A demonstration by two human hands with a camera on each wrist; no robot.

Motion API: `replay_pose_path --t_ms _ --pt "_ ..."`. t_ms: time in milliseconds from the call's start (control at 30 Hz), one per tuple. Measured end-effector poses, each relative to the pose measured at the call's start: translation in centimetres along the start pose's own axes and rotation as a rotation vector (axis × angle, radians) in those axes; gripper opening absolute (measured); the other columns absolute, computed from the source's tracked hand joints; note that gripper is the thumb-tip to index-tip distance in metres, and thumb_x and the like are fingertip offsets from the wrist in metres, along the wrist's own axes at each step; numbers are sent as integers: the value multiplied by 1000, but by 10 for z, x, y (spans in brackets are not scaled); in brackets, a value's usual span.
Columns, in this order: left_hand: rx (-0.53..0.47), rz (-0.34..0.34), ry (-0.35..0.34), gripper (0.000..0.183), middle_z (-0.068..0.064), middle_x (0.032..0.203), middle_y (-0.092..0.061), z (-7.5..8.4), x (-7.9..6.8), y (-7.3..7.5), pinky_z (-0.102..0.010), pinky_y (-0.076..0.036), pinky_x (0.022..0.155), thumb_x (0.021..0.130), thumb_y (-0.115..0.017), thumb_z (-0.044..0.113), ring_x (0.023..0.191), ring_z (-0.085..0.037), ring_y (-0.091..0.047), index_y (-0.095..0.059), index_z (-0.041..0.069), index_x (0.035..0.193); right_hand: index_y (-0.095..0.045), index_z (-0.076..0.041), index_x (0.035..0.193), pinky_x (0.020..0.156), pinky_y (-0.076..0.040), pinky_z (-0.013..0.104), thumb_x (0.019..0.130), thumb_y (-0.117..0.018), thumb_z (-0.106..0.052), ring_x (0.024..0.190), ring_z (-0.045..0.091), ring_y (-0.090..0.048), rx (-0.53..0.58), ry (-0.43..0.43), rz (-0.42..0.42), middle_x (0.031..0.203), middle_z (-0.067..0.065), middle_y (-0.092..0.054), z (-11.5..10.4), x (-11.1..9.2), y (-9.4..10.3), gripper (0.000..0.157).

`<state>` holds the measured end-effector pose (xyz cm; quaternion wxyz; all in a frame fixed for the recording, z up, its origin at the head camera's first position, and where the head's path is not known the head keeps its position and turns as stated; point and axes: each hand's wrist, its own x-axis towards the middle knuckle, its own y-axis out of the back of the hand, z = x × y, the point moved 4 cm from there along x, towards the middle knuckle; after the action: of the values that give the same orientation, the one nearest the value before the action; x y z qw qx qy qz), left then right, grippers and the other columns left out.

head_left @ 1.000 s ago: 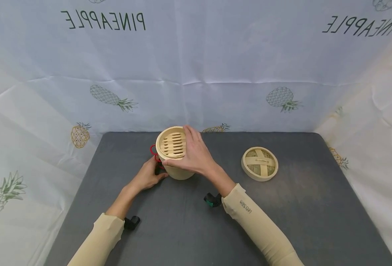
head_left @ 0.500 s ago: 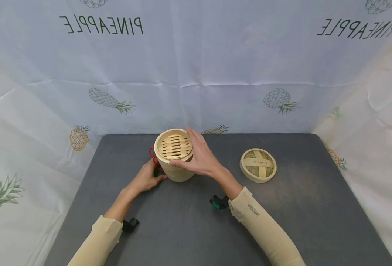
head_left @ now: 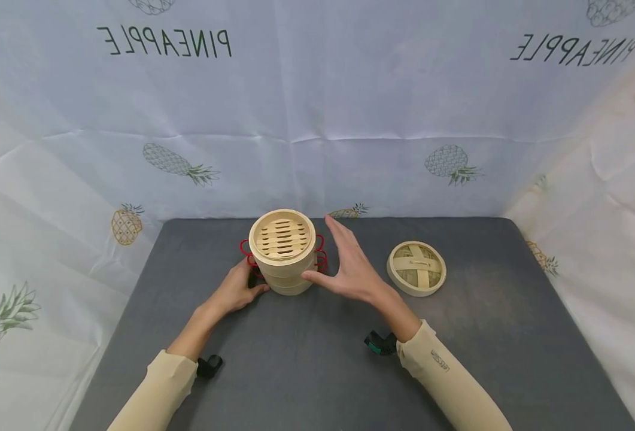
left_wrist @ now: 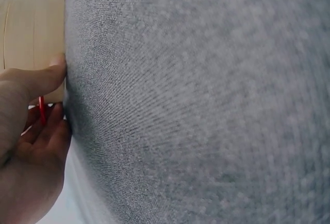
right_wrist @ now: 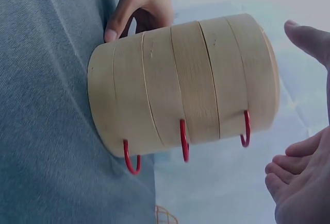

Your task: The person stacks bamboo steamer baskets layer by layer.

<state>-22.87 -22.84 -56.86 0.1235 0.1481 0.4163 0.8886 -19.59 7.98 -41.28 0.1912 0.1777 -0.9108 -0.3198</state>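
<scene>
A stack of round bamboo steamer baskets (head_left: pixel 283 269) stands upright on the table, its slatted top basket uncovered. Red loop handles (right_wrist: pixel 184 140) stick out from its sides, one per tier. Low on its left side my left hand (head_left: pixel 237 286) holds the bottom basket, the thumb (left_wrist: pixel 49 77) lying along the wall and the fingers behind, near a red handle. My right hand (head_left: pixel 354 266) is spread just right of the stack, thumb and fingers apart; a gap shows between it and the top basket in the right wrist view.
The woven bamboo lid (head_left: pixel 416 269) with crossed bands lies on the grey table (head_left: pixel 484 335) to the right of my right hand. A white cloth (head_left: pixel 360 108) with pineapple prints hangs behind the table's back edge.
My right hand has let go of the top basket and moved right, uncovering its rim and the red handles on that side. My left hand keeps its place on the bottom basket.
</scene>
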Motion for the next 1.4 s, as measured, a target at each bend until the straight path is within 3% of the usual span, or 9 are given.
replay_pose_path --t_ms 167,267,600,933,1200,1400 --pt "7 -13 -10 76 -10 132 -66 3 0 1 -52 -57 101 88 -93 23 121 -30 -68 -52 15 152 -15 -20 176 130 -25 73 89 -80 -65 169 39 -20 -1 -8 33 183 9 -20 5 -13 7 117" --pt "21 -9 -17 76 -11 131 -66 4 -1 1 -52 -58 100 88 -93 21 120 -30 -69 -52 14 152 -15 -21 176 129 -27 73 89 -84 -53 169 39 -21 -12 -11 43 182 11 -22 8 -18 10 115" --pt "19 28 -52 76 -15 131 -67 8 -2 2 -55 -58 99 85 -94 15 118 -33 -68 -52 11 149 -24 -20 174 126 -32 75 89 -87 -45 167 38 -27 -17 -25 68 181 9 -27 17 -36 21 109" --pt "20 18 -47 70 -12 125 -66 15 -1 1 -53 -58 99 87 -92 13 114 -30 -69 -54 11 146 -36 -17 170 121 -39 71 89 -90 -31 160 40 -39 -44 -8 138 175 13 -39 38 -58 39 98" --pt "-2 15 -37 74 -21 129 -65 23 -1 5 -59 -57 99 87 -91 10 116 -39 -68 -51 5 149 -43 -12 166 118 -42 71 90 -90 -21 155 44 -45 -64 0 184 170 16 -45 59 -71 57 90" --pt "15 23 -41 76 -20 135 -64 23 -2 5 -59 -55 104 87 -91 11 122 -37 -66 -50 5 151 -47 -12 164 116 -44 69 89 -90 -17 152 44 -47 -61 23 202 167 16 -48 68 -74 67 86"
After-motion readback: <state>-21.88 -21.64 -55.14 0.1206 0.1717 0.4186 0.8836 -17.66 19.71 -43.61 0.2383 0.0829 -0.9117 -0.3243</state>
